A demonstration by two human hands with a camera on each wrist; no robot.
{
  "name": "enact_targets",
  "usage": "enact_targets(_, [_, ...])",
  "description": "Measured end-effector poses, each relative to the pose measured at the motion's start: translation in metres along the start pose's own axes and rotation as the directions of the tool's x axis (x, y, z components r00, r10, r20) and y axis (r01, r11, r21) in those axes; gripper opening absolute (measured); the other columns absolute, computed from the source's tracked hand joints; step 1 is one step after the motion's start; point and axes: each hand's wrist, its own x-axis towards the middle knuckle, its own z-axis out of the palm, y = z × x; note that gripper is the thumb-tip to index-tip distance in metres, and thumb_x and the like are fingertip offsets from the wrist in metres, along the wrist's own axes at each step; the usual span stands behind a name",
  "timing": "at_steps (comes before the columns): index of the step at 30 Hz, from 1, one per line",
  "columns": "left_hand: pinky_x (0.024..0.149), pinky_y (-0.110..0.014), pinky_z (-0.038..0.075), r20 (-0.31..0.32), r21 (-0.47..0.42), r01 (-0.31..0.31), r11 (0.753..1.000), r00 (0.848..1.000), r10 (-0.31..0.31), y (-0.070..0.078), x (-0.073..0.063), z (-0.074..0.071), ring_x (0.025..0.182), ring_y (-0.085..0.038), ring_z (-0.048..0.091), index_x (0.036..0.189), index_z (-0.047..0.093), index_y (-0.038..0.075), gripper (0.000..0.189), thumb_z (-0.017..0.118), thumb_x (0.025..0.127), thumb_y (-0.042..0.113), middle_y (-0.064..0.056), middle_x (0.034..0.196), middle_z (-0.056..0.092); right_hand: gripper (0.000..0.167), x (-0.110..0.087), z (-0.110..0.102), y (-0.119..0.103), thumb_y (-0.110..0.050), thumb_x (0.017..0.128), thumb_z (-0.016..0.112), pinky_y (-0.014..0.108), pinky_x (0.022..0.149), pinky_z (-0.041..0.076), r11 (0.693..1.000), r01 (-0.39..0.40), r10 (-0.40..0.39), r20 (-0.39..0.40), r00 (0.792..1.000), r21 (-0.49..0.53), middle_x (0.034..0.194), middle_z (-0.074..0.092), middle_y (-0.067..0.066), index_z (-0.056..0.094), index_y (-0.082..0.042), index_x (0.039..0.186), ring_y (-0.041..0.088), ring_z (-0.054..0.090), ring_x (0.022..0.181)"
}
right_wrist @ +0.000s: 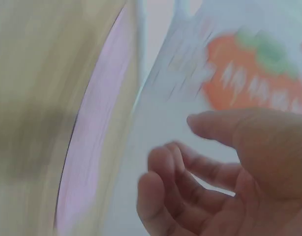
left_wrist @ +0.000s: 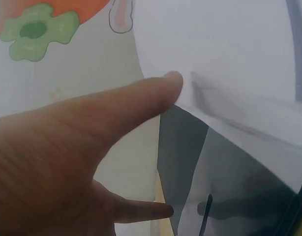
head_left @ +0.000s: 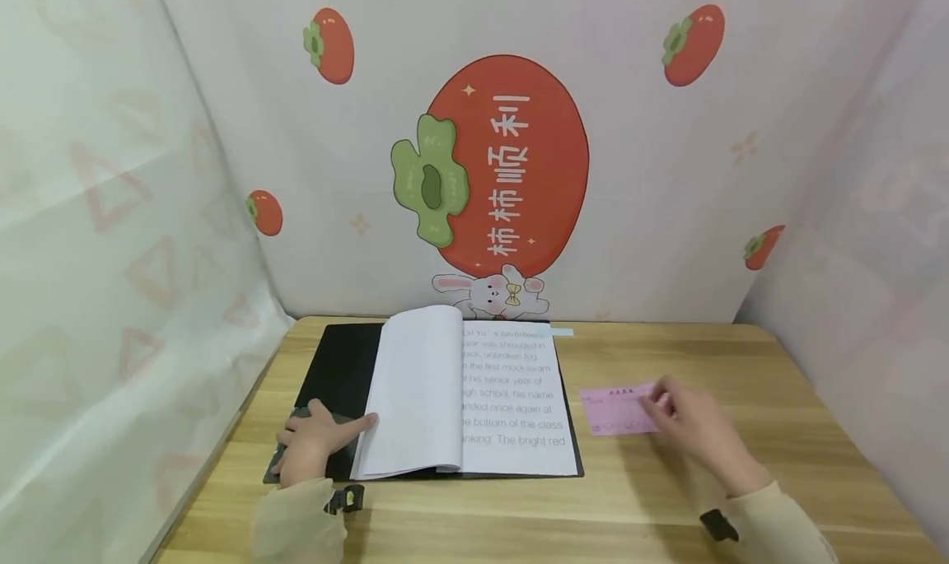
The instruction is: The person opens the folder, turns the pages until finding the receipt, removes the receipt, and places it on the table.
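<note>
A black folder (head_left: 348, 358) lies spread on the table, with a blank white page (head_left: 415, 391) curving up on its left and a page of printed text (head_left: 513, 395) on its right. My left hand (head_left: 310, 442) rests with fingers spread on the folder's left cover; its straight thumb (left_wrist: 166, 88) touches the edge of the white page. To the right of the folder lies a pink printed slip (head_left: 615, 412). Over the slip's right end is my right hand (head_left: 693, 422), fingers loosely curled. In the right wrist view, nothing is between its thumb and fingers.
A light blue tab (head_left: 562, 332) sticks out from the folder's top right. The wooden table (head_left: 504, 523) ends at a cloth backdrop (head_left: 638, 243) printed with persimmons and a rabbit; more cloth hangs on both sides.
</note>
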Motion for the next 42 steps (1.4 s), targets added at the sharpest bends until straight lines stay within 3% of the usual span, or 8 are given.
enact_targets(5, [0.101, -0.09, 0.022, -0.028, 0.02, 0.002, 1.0, 1.0, -0.001, -0.008, 0.003, -0.01, 0.137, -0.075, 0.007, 0.15, 0.015, -0.02, 0.113, 0.072, 0.092, 0.059, -0.057, 0.143, 0.008, 0.01, -0.004, 0.027, -0.066, -0.021, 0.103, 0.071, 0.025, 0.067, 0.055, 0.94, 0.258, -0.281, 0.08, 0.956, 0.222, 0.087, 0.068, -0.006, 0.07, -0.012, 0.098, 0.004, 0.06, 0.077])
enact_targets(9, [0.1, -0.09, 0.024, -0.054, -0.018, 0.014, 1.0, 0.998, -0.015, -0.007, 0.003, -0.015, 0.136, -0.074, 0.008, 0.152, 0.009, -0.02, 0.113, 0.073, 0.094, 0.054, -0.058, 0.141, 0.007, 0.019, -0.004, 0.042, -0.094, -0.028, 0.104, 0.069, 0.031, 0.072, 0.056, 0.914, 0.321, -0.358, 0.12, 0.926, 0.248, 0.101, 0.07, -0.002, 0.072, -0.01, 0.108, 0.01, 0.064, 0.085])
enact_targets(15, [0.1, -0.085, 0.031, -0.095, -0.029, -0.001, 1.0, 0.995, -0.002, -0.015, 0.008, -0.02, 0.132, -0.071, 0.012, 0.149, 0.011, -0.02, 0.11, 0.073, 0.093, 0.052, -0.057, 0.136, 0.01, 0.047, -0.006, 0.066, -0.102, -0.04, 0.102, 0.069, 0.054, 0.097, 0.052, 0.946, 0.3, -0.319, 0.198, 0.927, 0.12, 0.129, 0.064, 0.016, 0.069, -0.003, 0.131, 0.034, 0.062, 0.116])
enact_targets(20, [0.106, -0.074, 0.035, -0.155, -0.066, -0.075, 0.995, 0.986, 0.064, -0.034, 0.009, -0.035, 0.129, -0.071, 0.024, 0.141, 0.021, -0.025, 0.101, 0.071, 0.095, 0.049, -0.059, 0.135, 0.022, 0.051, -0.013, 0.081, -0.099, -0.039, 0.098, 0.074, 0.06, 0.098, 0.049, 0.947, 0.312, -0.32, 0.262, 0.91, 0.07, 0.132, 0.062, 0.022, 0.069, -0.001, 0.131, 0.038, 0.057, 0.118])
enact_targets(25, [0.103, -0.066, 0.044, -0.108, -0.088, -0.161, 0.983, 0.983, 0.152, -0.042, -0.026, -0.076, 0.127, -0.06, 0.05, 0.149, 0.025, -0.025, 0.099, 0.059, 0.103, 0.055, -0.05, 0.145, 0.04, 0.055, -0.022, 0.089, -0.101, -0.042, 0.096, 0.075, 0.059, 0.095, 0.05, 0.925, 0.377, -0.354, 0.259, 0.899, -0.047, 0.13, 0.061, 0.023, 0.069, 0.001, 0.13, 0.039, 0.056, 0.114])
enact_targets(29, [0.101, -0.063, 0.048, -0.067, -0.126, -0.237, 0.963, 0.971, 0.231, -0.026, -0.062, -0.098, 0.131, -0.054, 0.054, 0.16, 0.019, -0.013, 0.097, 0.056, 0.105, 0.058, -0.043, 0.152, 0.042, 0.062, -0.026, 0.091, -0.106, -0.045, 0.094, 0.076, 0.06, 0.095, 0.051, 0.911, 0.393, -0.352, 0.267, 0.897, -0.122, 0.131, 0.06, 0.026, 0.066, 0.001, 0.135, 0.043, 0.056, 0.115])
enact_targets(34, [0.104, -0.067, 0.043, -0.108, -0.047, -0.31, 0.949, 0.947, 0.304, 0.0, -0.077, -0.097, 0.136, -0.059, 0.046, 0.161, 0.018, -0.01, 0.091, 0.058, 0.106, 0.051, -0.043, 0.15, 0.042, 0.067, -0.027, 0.098, -0.112, -0.049, 0.093, 0.077, 0.058, 0.091, 0.052, 0.898, 0.4, -0.347, 0.264, 0.9, -0.183, 0.129, 0.059, 0.028, 0.065, 0.0, 0.138, 0.044, 0.055, 0.111])
enact_targets(42, [0.104, -0.07, 0.042, -0.048, 0.026, -0.224, 0.974, 0.973, 0.225, -0.015, -0.058, -0.086, 0.133, -0.066, 0.041, 0.153, 0.016, -0.022, 0.094, 0.052, 0.107, 0.052, -0.051, 0.151, 0.03, 0.061, -0.024, 0.097, -0.106, -0.046, 0.093, 0.077, 0.054, 0.087, 0.053, 0.922, 0.369, -0.332, 0.252, 0.909, -0.116, 0.126, 0.06, 0.021, 0.068, -0.005, 0.137, 0.035, 0.054, 0.108])
